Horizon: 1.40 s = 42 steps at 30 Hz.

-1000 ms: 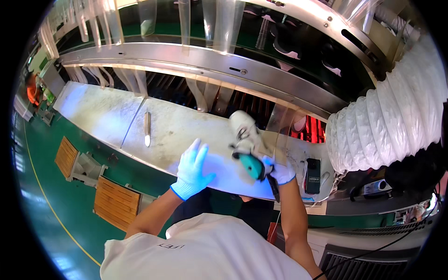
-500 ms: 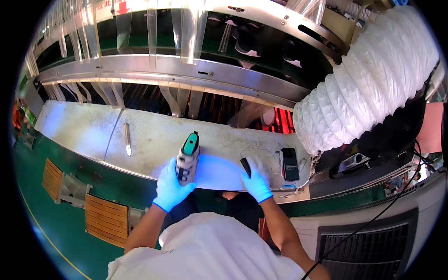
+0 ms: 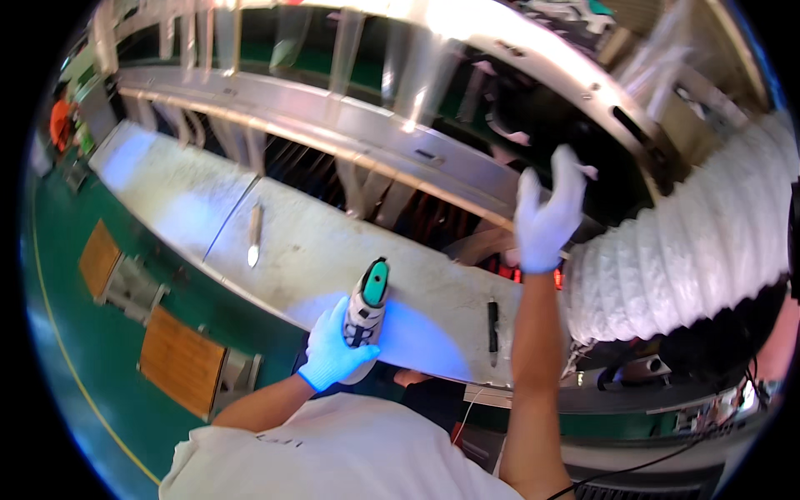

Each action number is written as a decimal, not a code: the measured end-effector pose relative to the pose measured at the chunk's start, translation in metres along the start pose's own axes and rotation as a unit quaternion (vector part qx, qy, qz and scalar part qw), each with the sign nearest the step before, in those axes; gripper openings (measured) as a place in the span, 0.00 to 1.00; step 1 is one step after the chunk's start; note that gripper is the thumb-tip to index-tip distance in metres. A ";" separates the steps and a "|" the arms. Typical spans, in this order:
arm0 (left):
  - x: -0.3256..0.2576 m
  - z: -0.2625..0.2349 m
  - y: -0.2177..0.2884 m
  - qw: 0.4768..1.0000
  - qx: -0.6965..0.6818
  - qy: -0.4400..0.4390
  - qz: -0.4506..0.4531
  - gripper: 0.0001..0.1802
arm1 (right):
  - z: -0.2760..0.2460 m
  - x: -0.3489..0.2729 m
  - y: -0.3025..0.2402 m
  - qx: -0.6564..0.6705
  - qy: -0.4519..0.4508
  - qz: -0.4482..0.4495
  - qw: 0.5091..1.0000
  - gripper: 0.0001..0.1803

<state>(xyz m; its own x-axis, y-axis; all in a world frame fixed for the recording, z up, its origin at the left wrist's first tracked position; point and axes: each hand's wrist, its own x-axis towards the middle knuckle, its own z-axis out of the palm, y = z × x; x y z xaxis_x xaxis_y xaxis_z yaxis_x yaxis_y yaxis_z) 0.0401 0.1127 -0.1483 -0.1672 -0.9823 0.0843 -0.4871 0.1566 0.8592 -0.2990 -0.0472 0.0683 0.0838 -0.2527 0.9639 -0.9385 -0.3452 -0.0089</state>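
Note:
A white and grey lace-up shoe (image 3: 364, 321) with a teal last (image 3: 376, 282) in its opening stands on the metal bench (image 3: 317, 237), near the front edge. Gloved fingers of my left hand (image 3: 337, 350) are wrapped round its near part. My right hand (image 3: 550, 208), in a white glove, is raised beyond the bench before the upper conveyor (image 3: 533, 108). Its fingers are spread, with nothing seen in them. Dark shoes on that conveyor are blurred. Left of my right forearm, a slim black pen-like tool (image 3: 492, 329) lies on the bench.
A knife-like tool (image 3: 255, 235) lies further left on the bench. Clear plastic strips (image 3: 346, 54) hang along the machine, above and below its metal rail (image 3: 375, 137). A ribbed white duct (image 3: 692, 250) bulges in at the right. Wooden-topped stools (image 3: 182, 357) stand on the green floor.
My right hand has let go of the black tool and risen toward the upper conveyor. My left hand still holds the shoe. The view has turned, and my right forearm covers where the phone lay.

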 end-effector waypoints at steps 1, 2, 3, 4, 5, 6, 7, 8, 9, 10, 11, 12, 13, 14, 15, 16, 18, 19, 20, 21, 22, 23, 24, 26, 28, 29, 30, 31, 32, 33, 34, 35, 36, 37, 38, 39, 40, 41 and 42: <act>0.001 -0.003 0.002 1.000 -0.016 -0.007 0.010 0.59 | 0.019 0.024 0.009 0.013 -0.009 -0.003 1.000 0.31; -0.001 0.000 0.002 1.000 -0.011 0.004 0.011 0.59 | 0.036 0.039 0.025 -0.027 -0.076 0.035 0.996 0.33; -0.001 0.005 0.003 0.999 -0.021 0.009 0.029 0.60 | 0.046 0.046 0.060 -0.065 -0.148 0.045 0.986 0.28; -0.004 0.005 -0.003 0.999 -0.023 0.027 0.038 0.62 | 0.060 0.048 0.067 0.097 -0.237 0.155 0.954 0.23; -0.006 0.006 -0.007 0.998 -0.023 0.031 0.051 0.63 | 0.063 0.046 0.066 0.069 -0.221 0.137 0.963 0.18; -0.006 0.008 -0.014 0.997 -0.025 0.035 0.066 0.64 | 0.067 0.045 0.065 0.040 -0.203 0.119 0.971 0.13; -0.009 0.011 -0.023 0.998 -0.014 0.040 0.054 0.66 | 0.069 0.038 0.042 0.063 -0.172 0.104 0.978 0.11; -0.013 0.012 -0.031 0.996 -0.013 0.057 0.060 0.67 | 0.061 0.026 0.018 0.085 -0.140 0.092 0.982 0.09; -0.014 0.013 -0.028 0.997 -0.009 0.056 0.052 0.67 | 0.040 0.006 -0.002 0.084 -0.105 0.068 0.989 0.09; -0.013 0.012 -0.023 0.997 -0.007 0.052 0.048 0.67 | 0.013 -0.017 -0.021 0.078 -0.069 0.045 0.994 0.10; -0.012 0.011 -0.019 0.998 -0.002 0.042 0.042 0.67 | -0.019 -0.041 -0.038 0.109 -0.078 0.069 0.989 0.11; -0.010 0.013 -0.014 0.999 0.003 0.032 0.037 0.68 | -0.054 -0.064 -0.050 0.096 -0.101 0.016 0.990 0.12; -0.010 0.014 -0.016 0.999 0.011 0.026 0.028 0.68 | -0.080 -0.089 -0.065 0.095 -0.123 -0.039 0.987 0.14; -0.010 0.015 -0.018 1.000 0.011 0.022 0.017 0.68 | -0.106 -0.141 -0.077 0.120 -0.159 0.020 0.980 0.12; -0.009 0.015 -0.021 1.000 0.015 0.018 0.006 0.67 | -0.129 -0.172 -0.092 0.132 -0.217 -0.003 0.967 0.12; -0.006 0.018 -0.023 1.000 0.016 0.013 0.000 0.67 | -0.146 -0.187 -0.110 0.131 -0.273 -0.031 0.953 0.13; 0.003 0.002 0.001 0.999 -0.027 -0.015 -0.021 0.60 | -0.166 -0.239 -0.143 0.123 -0.308 0.014 0.943 0.16; -0.003 0.004 -0.005 1.000 -0.022 -0.001 -0.009 0.58 | -0.176 -0.270 -0.152 0.120 -0.329 0.062 0.935 0.15; -0.010 0.005 -0.017 1.000 -0.015 0.013 0.006 0.56 | -0.185 -0.284 -0.159 0.121 -0.348 0.108 0.923 0.14; -0.018 0.005 -0.030 0.989 0.034 0.060 0.130 0.53 | -0.192 -0.303 -0.167 0.118 -0.345 0.137 0.921 0.15; -0.026 -0.004 -0.032 0.980 0.026 0.051 0.193 0.55 | -0.197 -0.318 -0.174 0.119 -0.338 0.160 0.920 0.16; -0.036 -0.016 -0.035 0.967 0.077 0.009 0.242 0.55 | -0.201 -0.321 -0.178 0.124 -0.340 0.189 0.913 0.18; -0.046 -0.023 -0.037 0.948 0.127 -0.032 0.291 0.56 | -0.206 -0.324 -0.185 0.117 -0.338 0.228 0.905 0.24; -0.052 -0.017 -0.046 0.928 0.161 -0.011 0.336 0.45 | -0.203 -0.324 -0.189 0.071 -0.344 0.246 0.903 0.30; -0.039 -0.007 -0.064 0.896 0.182 0.041 0.402 0.40 | -0.194 -0.343 -0.187 0.037 -0.326 0.251 0.911 0.34; -0.031 -0.009 -0.064 0.880 0.238 0.037 0.408 0.32 | -0.189 -0.351 -0.187 0.010 -0.320 0.250 0.914 0.33; -0.016 -0.015 -0.040 0.866 0.230 0.055 0.440 0.27 | -0.185 -0.357 -0.188 -0.012 -0.315 0.246 0.916 0.32; -0.006 -0.016 -0.029 0.851 0.214 0.026 0.479 0.26 | -0.184 -0.352 -0.187 0.002 -0.301 0.245 0.922 0.31; 0.003 -0.015 -0.018 0.833 0.196 -0.001 0.518 0.25 | -0.183 -0.345 -0.183 0.014 -0.286 0.241 0.927 0.30; 0.010 -0.018 0.008 0.836 0.173 -0.017 0.520 0.23 | -0.180 -0.337 -0.177 0.028 -0.270 0.235 0.933 0.29; 0.016 -0.019 0.029 0.862 0.132 -0.015 0.490 0.24 | -0.182 -0.319 -0.174 0.053 -0.246 0.219 0.943 0.27; 0.023 -0.021 0.048 0.885 0.090 -0.013 0.457 0.26 | -0.189 -0.289 -0.175 0.080 -0.223 0.202 0.950 0.25; 0.027 -0.025 0.070 0.904 0.048 -0.012 0.424 0.27 | -0.197 -0.261 -0.178 0.107 -0.198 0.186 0.956 0.23; 0.029 -0.038 0.105 0.938 0.010 -0.059 0.341 0.30 | -0.205 -0.238 -0.182 0.157 -0.171 0.191 0.954 0.17; 0.031 -0.042 0.120 0.950 0.009 -0.104 0.294 0.31 | -0.211 -0.213 -0.192 0.209 -0.126 0.256 0.935 0.16; 0.033 -0.046 0.131 0.958 0.008 -0.147 0.244 0.32 | -0.219 -0.202 -0.200 0.249 -0.119 0.333 0.902 0.15; 0.033 -0.048 0.139 0.963 0.007 -0.189 0.194 0.33 | -0.224 -0.196 -0.206 0.287 -0.113 0.407 0.860 0.15; 0.029 -0.038 0.133 0.964 -0.070 -0.206 0.151 0.35 | -0.221 -0.194 -0.205 0.302 -0.114 0.430 0.843 0.16; 0.023 -0.023 0.138 0.966 -0.056 -0.168 0.191 0.33 | -0.219 -0.196 -0.200 0.308 -0.112 0.455 0.828 0.17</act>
<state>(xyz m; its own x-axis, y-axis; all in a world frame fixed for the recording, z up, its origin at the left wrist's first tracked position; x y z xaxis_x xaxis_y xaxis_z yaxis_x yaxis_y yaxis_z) -0.0110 0.1094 -0.0158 -0.5938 -0.7638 0.2530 -0.2420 0.4694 0.8492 -0.2009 0.2696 -0.0606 -0.4386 -0.7995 0.4105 -0.3037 -0.2980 -0.9050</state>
